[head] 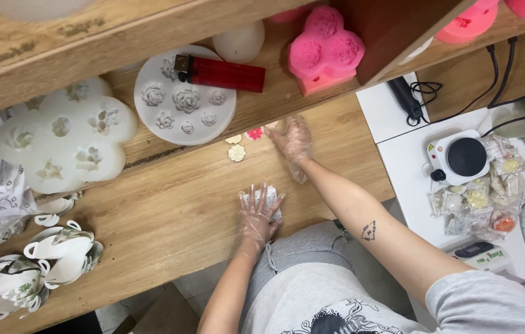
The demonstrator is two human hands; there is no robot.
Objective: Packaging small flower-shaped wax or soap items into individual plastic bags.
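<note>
small white mould point(261, 201) on wooden bench, pink-centred flower piece point(254, 133) beside shelf

Both hands wear thin clear gloves. The left hand point(259, 213) lies flat, fingers spread, pressing on a small white mould point(270, 196) at the near edge of the wooden bench point(170, 210). The right hand point(292, 141) reaches farther out, its fingertips among a few small cast flowers point(237, 153), one of them pink point(254, 133), the rest cream. Just beyond those flowers sits a round white flower mould point(182, 105) with a red lighter point(225, 73) lying across its rim. A larger lobed white mould point(64, 142) lies well to the left of the hands, with white cups point(58, 247) nearer. A pink mould point(324, 49) stands beyond the right hand. Off to the right, a small hotplate point(463, 158) rests on a white table point(398, 154).
</note>
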